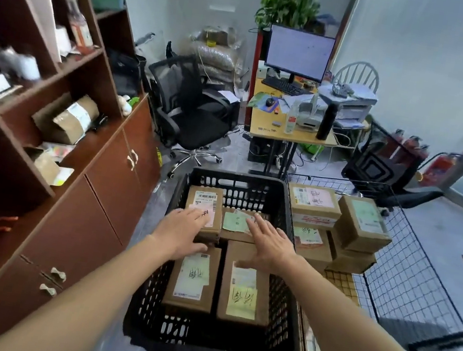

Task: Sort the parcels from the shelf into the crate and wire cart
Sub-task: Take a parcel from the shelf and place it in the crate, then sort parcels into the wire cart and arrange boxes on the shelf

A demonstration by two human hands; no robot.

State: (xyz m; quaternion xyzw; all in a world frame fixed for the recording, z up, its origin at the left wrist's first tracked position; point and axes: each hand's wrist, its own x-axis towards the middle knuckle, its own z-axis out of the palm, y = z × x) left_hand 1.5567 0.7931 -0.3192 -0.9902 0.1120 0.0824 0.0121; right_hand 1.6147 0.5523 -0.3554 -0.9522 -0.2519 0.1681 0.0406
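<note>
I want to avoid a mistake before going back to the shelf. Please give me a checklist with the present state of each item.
1. Left hand free: ok, open over the crate's parcels.
2. Right hand free: ok, open, holding nothing.
3. Black crate has room: not ok, four parcels cover its floor.
4. Wire cart has room: ok.
5. Parcels left on shelf: ok, some remain.
6. Labels match bins: cannot tell.

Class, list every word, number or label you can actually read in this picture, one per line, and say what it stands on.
None can be read for certain.
Crate parcels: handwritten marks on the pink label, green label, near-left label and yellow label are too blurred.
Wire cart parcel label: red handwriting, illegible.
Monitor: blank glare.
Shelf parcel label: blurred.
</note>
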